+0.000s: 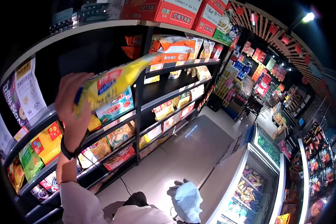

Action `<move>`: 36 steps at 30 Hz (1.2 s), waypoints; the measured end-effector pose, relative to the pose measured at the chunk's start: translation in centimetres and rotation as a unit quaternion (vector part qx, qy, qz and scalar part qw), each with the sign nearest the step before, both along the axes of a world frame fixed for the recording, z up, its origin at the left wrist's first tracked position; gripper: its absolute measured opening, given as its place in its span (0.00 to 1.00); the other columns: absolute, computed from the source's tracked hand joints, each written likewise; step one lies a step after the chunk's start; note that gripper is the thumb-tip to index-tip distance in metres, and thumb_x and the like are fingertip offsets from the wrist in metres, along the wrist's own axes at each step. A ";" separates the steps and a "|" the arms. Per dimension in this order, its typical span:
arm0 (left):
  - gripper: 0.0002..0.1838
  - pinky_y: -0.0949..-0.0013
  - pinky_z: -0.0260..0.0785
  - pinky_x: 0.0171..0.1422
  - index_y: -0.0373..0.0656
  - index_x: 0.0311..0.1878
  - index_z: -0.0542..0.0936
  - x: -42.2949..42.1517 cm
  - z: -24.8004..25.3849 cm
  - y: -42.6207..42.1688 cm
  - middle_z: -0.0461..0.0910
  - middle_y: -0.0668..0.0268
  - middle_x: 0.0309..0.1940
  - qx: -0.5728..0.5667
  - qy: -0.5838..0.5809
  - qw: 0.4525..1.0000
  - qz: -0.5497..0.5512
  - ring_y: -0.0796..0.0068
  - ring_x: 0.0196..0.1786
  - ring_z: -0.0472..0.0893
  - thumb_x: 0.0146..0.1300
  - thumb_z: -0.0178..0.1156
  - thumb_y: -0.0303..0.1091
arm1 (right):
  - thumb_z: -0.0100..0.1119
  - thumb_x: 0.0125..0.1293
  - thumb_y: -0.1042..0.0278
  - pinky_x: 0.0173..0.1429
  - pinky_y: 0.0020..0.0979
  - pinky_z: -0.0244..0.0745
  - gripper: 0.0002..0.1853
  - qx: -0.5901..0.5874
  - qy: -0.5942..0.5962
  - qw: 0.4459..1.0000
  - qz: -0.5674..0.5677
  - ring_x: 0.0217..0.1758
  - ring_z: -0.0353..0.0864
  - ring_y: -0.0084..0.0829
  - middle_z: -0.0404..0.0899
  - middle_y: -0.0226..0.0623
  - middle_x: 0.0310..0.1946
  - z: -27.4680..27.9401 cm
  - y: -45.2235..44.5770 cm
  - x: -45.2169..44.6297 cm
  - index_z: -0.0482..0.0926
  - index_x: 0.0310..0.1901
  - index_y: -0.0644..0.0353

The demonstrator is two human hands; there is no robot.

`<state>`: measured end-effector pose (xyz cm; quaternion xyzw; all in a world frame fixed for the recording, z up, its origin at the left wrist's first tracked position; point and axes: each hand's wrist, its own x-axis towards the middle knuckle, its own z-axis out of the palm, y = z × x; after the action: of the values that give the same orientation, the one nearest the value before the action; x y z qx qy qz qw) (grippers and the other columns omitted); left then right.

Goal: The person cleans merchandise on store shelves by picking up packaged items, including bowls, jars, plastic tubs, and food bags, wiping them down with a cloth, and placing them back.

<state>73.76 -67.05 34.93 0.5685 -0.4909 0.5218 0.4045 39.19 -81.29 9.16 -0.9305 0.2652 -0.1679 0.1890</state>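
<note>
A yellow bag (115, 80) with red and blue print is gripped at its lower left end by my left hand (72, 99), raised in front of the shelves at the left. The bag is tilted, its far end pointing up and right. A dark band circles my left wrist. Low in the view, near my body, my right hand (177, 186) is beside a light blue-grey cloth-like thing (188, 201); its fingers are curled and partly hidden behind it.
Black shelves (138, 108) with packaged food run along the left, with red boxes (175, 13) on top. Glass-lidded freezers (250, 186) stand at the right. Tiled floor (183, 145) lies between them. A shopping cart (255, 104) stands farther off.
</note>
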 end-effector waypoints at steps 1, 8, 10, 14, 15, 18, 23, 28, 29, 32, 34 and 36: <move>0.08 0.65 0.76 0.47 0.35 0.44 0.84 -1.0 -0.4 0.1 0.84 0.57 0.39 -0.051 0.077 0.993 -0.078 0.65 0.41 0.84 0.62 0.64 0.26 | 0.58 0.55 0.70 0.65 0.36 0.70 0.09 0.051 -0.040 0.998 -0.007 0.55 0.81 0.36 0.86 0.31 0.41 -0.1 0.1 0.1 0.86 0.34 0.48; 0.02 0.70 0.74 0.35 0.39 0.38 0.81 -10.8 -11.3 -4.8 0.83 0.63 0.32 0.203 0.447 0.737 -0.465 0.74 0.33 0.83 0.63 0.62 0.25 | 0.58 0.56 0.69 0.63 0.36 0.71 0.09 0.378 -0.236 0.893 -0.058 0.54 0.81 0.36 0.85 0.31 0.42 -0.9 0.5 -1.0 0.84 0.37 0.49; 0.08 0.66 0.74 0.36 0.39 0.38 0.81 -14.0 -13.9 -6.6 0.81 0.60 0.32 0.250 0.266 0.772 -0.521 0.63 0.32 0.83 0.54 0.65 0.23 | 0.58 0.57 0.69 0.63 0.36 0.71 0.09 0.409 -0.249 0.875 -0.067 0.54 0.81 0.35 0.85 0.31 0.43 -1.5 0.7 -1.6 0.84 0.38 0.49; 0.14 0.62 0.73 0.38 0.38 0.40 0.80 -19.0 -15.2 -9.2 0.79 0.59 0.31 0.330 0.208 0.728 -0.564 0.56 0.35 0.81 0.46 0.66 0.23 | 0.58 0.57 0.68 0.62 0.35 0.72 0.09 0.443 -0.263 0.852 -0.097 0.54 0.81 0.35 0.85 0.31 0.43 -2.8 1.8 -3.7 0.83 0.40 0.50; 0.09 0.62 0.72 0.38 0.37 0.38 0.81 -19.7 -15.3 -9.8 0.80 0.59 0.32 0.310 0.260 0.692 -0.597 0.55 0.34 0.81 0.52 0.63 0.21 | 0.58 0.58 0.68 0.62 0.35 0.72 0.09 0.447 -0.264 0.849 -0.104 0.54 0.81 0.35 0.85 0.31 0.44 -3.0 2.0 -4.2 0.83 0.40 0.50; 0.06 0.67 0.72 0.38 0.34 0.38 0.80 -20.3 -14.6 -11.0 0.81 0.58 0.32 0.350 0.331 0.624 -0.615 0.59 0.33 0.81 0.58 0.64 0.25 | 0.58 0.58 0.67 0.61 0.35 0.72 0.10 0.456 -0.268 0.839 -0.124 0.54 0.81 0.35 0.84 0.31 0.44 -3.6 2.5 -5.2 0.83 0.41 0.50; 0.06 0.69 0.71 0.36 0.34 0.38 0.79 -22.6 -16.0 -12.5 0.81 0.58 0.32 0.345 0.339 0.564 -0.669 0.63 0.32 0.81 0.62 0.64 0.28 | 0.58 0.59 0.66 0.60 0.35 0.73 0.10 0.461 -0.279 0.830 -0.147 0.53 0.81 0.34 0.84 0.32 0.45 -4.3 2.4 -5.7 0.82 0.43 0.51; 0.06 0.68 0.72 0.34 0.35 0.38 0.79 -23.0 -17.2 -14.3 0.80 0.59 0.32 0.345 0.293 0.581 -0.676 0.64 0.32 0.81 0.62 0.65 0.27 | 0.59 0.60 0.66 0.59 0.35 0.74 0.11 0.472 -0.290 0.816 -0.163 0.53 0.81 0.34 0.84 0.32 0.46 -4.6 0.8 -5.7 0.81 0.45 0.52; 0.07 0.68 0.72 0.34 0.36 0.39 0.80 -22.7 -17.5 -14.3 0.79 0.59 0.31 0.337 0.309 0.587 -0.668 0.64 0.32 0.81 0.64 0.65 0.30 | 0.59 0.61 0.65 0.59 0.35 0.74 0.12 0.475 -0.289 0.815 -0.163 0.53 0.81 0.34 0.84 0.32 0.46 -4.7 0.4 -5.7 0.81 0.46 0.52; 0.08 0.68 0.72 0.35 0.37 0.39 0.81 -21.5 -19.3 -14.8 0.79 0.59 0.32 0.330 0.330 0.677 -0.569 0.63 0.32 0.81 0.66 0.64 0.33 | 0.59 0.61 0.65 0.58 0.34 0.74 0.12 0.486 -0.288 0.808 -0.168 0.53 0.81 0.34 0.83 0.32 0.47 -5.2 -1.0 -5.6 0.80 0.47 0.52; 0.10 0.66 0.74 0.39 0.38 0.43 0.80 -21.2 -21.1 -15.2 0.80 0.60 0.33 0.301 0.446 0.681 -0.498 0.63 0.36 0.83 0.67 0.63 0.35 | 0.59 0.62 0.65 0.58 0.34 0.74 0.13 0.490 -0.291 0.803 -0.172 0.53 0.81 0.34 0.83 0.32 0.47 -5.4 -2.5 -5.2 0.80 0.48 0.52; 0.13 0.66 0.77 0.43 0.39 0.50 0.78 -21.1 -22.9 -16.1 0.80 0.59 0.39 0.270 0.497 0.680 -0.467 0.63 0.39 0.83 0.68 0.63 0.36 | 0.59 0.62 0.64 0.57 0.34 0.75 0.13 0.492 -0.294 0.801 -0.171 0.53 0.81 0.33 0.83 0.32 0.48 -5.6 -4.5 -4.7 0.80 0.49 0.53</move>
<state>52.67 -83.12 12.08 0.5256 -0.5393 -0.2495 0.6088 34.50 -85.79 3.55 -0.5578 0.3985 -0.3104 0.6586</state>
